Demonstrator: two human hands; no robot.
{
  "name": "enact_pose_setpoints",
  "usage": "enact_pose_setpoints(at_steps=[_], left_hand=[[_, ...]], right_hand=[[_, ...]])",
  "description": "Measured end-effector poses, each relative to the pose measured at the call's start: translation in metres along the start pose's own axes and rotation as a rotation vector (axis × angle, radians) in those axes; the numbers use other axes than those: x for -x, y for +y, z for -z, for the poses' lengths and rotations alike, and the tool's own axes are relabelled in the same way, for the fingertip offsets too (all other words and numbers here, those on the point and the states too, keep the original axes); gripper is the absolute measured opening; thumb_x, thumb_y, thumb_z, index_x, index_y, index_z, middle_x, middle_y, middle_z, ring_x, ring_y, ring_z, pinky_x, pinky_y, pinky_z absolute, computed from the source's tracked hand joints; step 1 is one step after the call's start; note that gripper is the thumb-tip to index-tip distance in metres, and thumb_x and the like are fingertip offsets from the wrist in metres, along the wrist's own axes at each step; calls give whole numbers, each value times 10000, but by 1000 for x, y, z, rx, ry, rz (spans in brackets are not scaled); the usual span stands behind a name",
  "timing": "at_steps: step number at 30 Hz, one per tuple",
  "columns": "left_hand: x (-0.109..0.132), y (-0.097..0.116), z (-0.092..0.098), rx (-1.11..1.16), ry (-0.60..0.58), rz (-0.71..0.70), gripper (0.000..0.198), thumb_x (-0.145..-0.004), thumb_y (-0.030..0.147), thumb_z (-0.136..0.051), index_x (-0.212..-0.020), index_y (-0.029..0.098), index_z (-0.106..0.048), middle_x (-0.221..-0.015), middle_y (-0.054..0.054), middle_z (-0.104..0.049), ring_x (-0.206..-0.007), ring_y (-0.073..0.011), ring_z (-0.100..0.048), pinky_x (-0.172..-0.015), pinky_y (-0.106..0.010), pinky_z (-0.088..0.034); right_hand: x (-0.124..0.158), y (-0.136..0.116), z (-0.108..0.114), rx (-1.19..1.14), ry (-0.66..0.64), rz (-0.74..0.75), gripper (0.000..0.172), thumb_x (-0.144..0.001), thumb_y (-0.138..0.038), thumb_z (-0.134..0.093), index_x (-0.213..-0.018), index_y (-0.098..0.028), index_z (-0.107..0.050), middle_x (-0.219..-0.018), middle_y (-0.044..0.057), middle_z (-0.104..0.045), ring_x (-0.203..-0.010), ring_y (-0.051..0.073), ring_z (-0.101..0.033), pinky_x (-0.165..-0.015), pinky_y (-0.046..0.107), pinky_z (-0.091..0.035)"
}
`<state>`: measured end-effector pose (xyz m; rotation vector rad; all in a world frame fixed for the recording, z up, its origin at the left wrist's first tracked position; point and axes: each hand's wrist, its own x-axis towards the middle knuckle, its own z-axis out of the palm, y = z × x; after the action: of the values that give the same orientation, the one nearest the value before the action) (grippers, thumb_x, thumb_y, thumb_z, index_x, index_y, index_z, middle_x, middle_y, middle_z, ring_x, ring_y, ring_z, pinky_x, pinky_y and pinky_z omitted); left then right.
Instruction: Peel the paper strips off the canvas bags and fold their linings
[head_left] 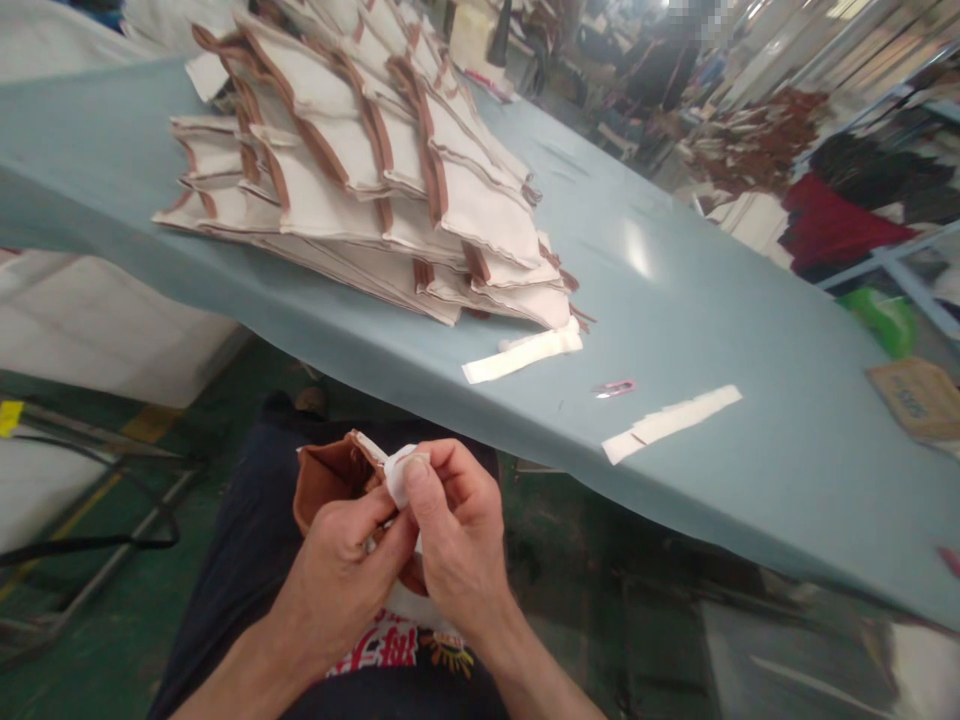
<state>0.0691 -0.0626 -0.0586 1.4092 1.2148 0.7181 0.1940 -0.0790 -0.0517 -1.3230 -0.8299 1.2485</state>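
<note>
Above my lap, my left hand (pixel 326 575) is closed on a brown leather-like piece (pixel 324 485) with a pale edge, its thumb and fingers pinching it. Close beside it, my right hand (pixel 465 530) pinches a small white piece (pixel 397 476) between thumb and forefinger, against the edge of the brown piece. Both hands nearly touch, and my fingers hide part of the brown piece. On the table ahead lie two white strips, the nearer-left strip (pixel 525 356) and the right strip (pixel 675 423). Pink-handled thread snips (pixel 616 388) lie between them.
A high pile of cream fabric pieces with brown edging (pixel 352 210) covers the left part of the blue-grey table (pixel 720 320). A brown cardboard piece (pixel 915 398) and a green object (pixel 877 318) sit at right. A metal frame (pixel 112 590) stands at lower left.
</note>
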Motion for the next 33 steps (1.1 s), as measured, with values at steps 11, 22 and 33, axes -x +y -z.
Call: enact_pose_setpoints(at_steps=[11,22,33], left_hand=[[24,-35,22,-10,375,160,460,-1108,638,-566,-885,256,-696,-739,9,-697,-681,-217,-643,-614,-272,-542],[44,-62,31,126,246,256,553,-1050,675,-622,-722,231,-667,-686,-17,-697,-648,-216,-611,-587,-282,-525],[49,-41,46,104,-22,216,351,-988,538,-739,-860,215,-793,-767,0,-783,-723,-208,-670,-694,-266,-516]], right_hand=[[-9,20,14,105,-50,47,374,-1045,-575,-767,-922,-224,-720,-610,-72,-526,-526,108,-382,-505,252,-317],[-4,52,2,-28,-238,-272,627,-848,-822,-857,-821,-221,-679,-564,-97,-435,-492,72,-265,-467,238,-188],[1,56,9,-49,-237,-281,697,-831,-885,-846,-865,-213,-667,-586,-87,-468,-500,71,-289,-471,225,-248]])
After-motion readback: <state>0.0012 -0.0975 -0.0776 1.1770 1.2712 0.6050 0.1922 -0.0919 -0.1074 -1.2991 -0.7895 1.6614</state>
